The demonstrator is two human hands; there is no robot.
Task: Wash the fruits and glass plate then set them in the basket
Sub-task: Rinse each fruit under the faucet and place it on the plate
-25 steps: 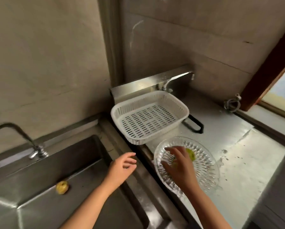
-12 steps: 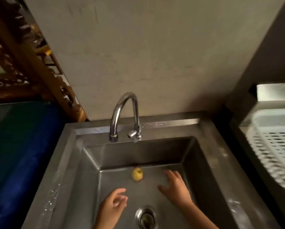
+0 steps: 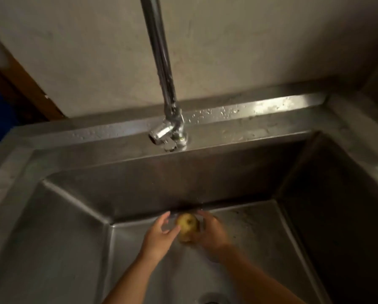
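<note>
A small yellow-green fruit (image 3: 187,224) lies deep in the steel sink (image 3: 227,172), near the foot of its back wall. My right hand (image 3: 212,234) curls around the fruit's right side and holds it. My left hand (image 3: 159,235) is at the fruit's left side, fingers spread, its thumb touching the fruit. Both hands are a little blurred. The glass plate and the white basket are out of view.
The chrome tap (image 3: 161,69) rises from the sink's back ledge (image 3: 260,106), its handle (image 3: 161,132) at the base; no water runs. The drain (image 3: 212,299) shows at the bottom edge. A bare wall stands behind, and a wooden frame (image 3: 23,84) at far left.
My view swung from the plate and basket on the counter to the sink. Both hands reached forward to the fruit at the back of the basin, and my right hand closed on it.
</note>
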